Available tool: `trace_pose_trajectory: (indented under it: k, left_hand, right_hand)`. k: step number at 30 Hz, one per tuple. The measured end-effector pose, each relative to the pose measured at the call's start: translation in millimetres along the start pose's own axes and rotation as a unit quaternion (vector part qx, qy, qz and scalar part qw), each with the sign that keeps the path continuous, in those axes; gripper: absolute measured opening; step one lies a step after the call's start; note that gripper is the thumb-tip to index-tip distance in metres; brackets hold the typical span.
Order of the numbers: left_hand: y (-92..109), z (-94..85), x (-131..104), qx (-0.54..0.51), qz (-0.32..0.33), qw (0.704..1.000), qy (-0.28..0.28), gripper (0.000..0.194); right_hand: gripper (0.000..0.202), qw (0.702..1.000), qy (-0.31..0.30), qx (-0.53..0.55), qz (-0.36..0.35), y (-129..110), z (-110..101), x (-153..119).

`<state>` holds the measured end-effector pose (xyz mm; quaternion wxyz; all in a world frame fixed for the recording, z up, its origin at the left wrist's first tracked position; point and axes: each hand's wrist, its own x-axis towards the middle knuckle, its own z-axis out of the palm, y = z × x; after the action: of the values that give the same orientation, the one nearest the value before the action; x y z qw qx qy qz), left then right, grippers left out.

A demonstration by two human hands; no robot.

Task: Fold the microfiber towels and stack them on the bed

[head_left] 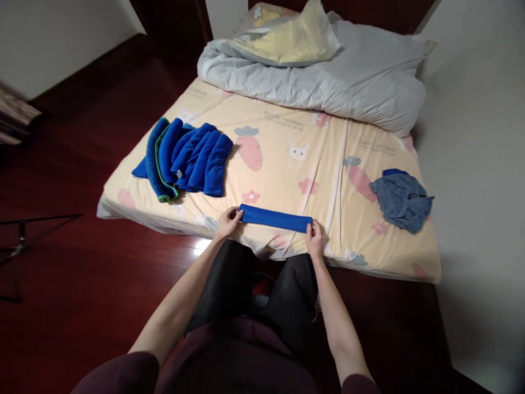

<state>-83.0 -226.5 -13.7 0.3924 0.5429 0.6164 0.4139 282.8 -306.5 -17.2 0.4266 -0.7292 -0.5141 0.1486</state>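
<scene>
Between my two hands a blue towel [275, 218], folded or rolled into a long narrow strip, stretches near the front edge of the bed. My left hand [229, 221] pinches its left end, with the thumb on top. At the other end, the fingers of my right hand [315, 238] are closed on the corner. To the left lies a row of rolled blue towels [200, 158], side by side and partly overlapping. A darker blue roll with green edging [153, 164] rests along their left side.
The bed [283, 180] has a yellow sheet printed with carrots and rabbits. A crumpled grey-blue cloth [404, 201] lies at the right. At the back are a bunched grey quilt [369, 71] and a yellow pillow [291, 38]. A dark stand [20, 235] is on the floor at left.
</scene>
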Motion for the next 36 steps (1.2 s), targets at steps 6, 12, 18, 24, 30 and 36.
trace_pose_trajectory:
  k: [6,12,18,24,30,36]
  left_hand:
    - [6.5,1.5,-1.1,0.010,-0.008,1.000,0.017,0.049]
    - [13.2,3.1,-3.1,-0.020,0.003,1.000,0.021,0.046]
    - [8.0,0.5,-1.4,-0.013,0.024,0.998,0.059,0.044]
    - [4.9,-1.5,-1.5,0.006,0.004,0.998,0.065,0.051]
    - [11.8,1.7,-1.0,0.030,-0.001,0.997,0.070,0.046]
    - [22.3,-10.3,-12.2,0.088,-0.028,0.988,0.120,0.043]
  right_hand:
    - [0.056,1.000,-0.004,-0.011,-0.003,-4.1,-1.0,0.0]
    - [0.052,1.000,-0.012,0.010,0.007,-6.4,0.0,-0.4]
    - [0.040,0.999,0.025,-0.030,0.005,-4.7,0.8,-0.7]
    - [0.042,0.999,0.028,-0.028,0.010,-5.4,-1.3,0.7]
    - [0.042,0.999,0.028,-0.028,0.017,-6.3,-2.0,1.4]
    - [0.041,0.999,0.015,-0.001,0.028,-1.8,-3.6,6.7]
